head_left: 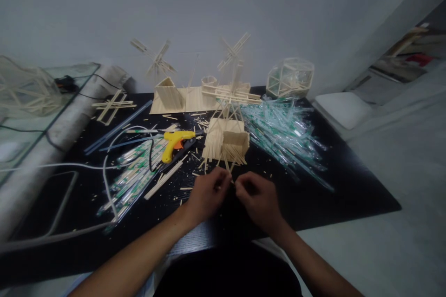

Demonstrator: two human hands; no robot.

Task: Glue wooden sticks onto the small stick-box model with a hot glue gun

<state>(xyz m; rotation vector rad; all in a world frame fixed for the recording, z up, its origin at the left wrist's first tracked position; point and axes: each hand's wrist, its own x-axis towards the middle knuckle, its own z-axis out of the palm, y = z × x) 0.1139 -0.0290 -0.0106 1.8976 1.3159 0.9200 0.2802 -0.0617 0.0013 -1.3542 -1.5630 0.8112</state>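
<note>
Sticks (227, 165) sit pinched in the left hand (208, 193); right hand (260, 198) curls, grip unclear.

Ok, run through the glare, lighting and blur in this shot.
Head view: dim, greyish light overall; head view: bright glints on the clear plastic wrappers, pale sheen on the black tabletop near its front edge; head view: the stick frame at far left looks smeared, while the yellow glue gun reads more clearly.

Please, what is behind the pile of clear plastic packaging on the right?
Behind the plastic packaging stands a many-sided stick frame, with the wall beyond. Tabletop covered by the packaging cannot be seen.
</note>
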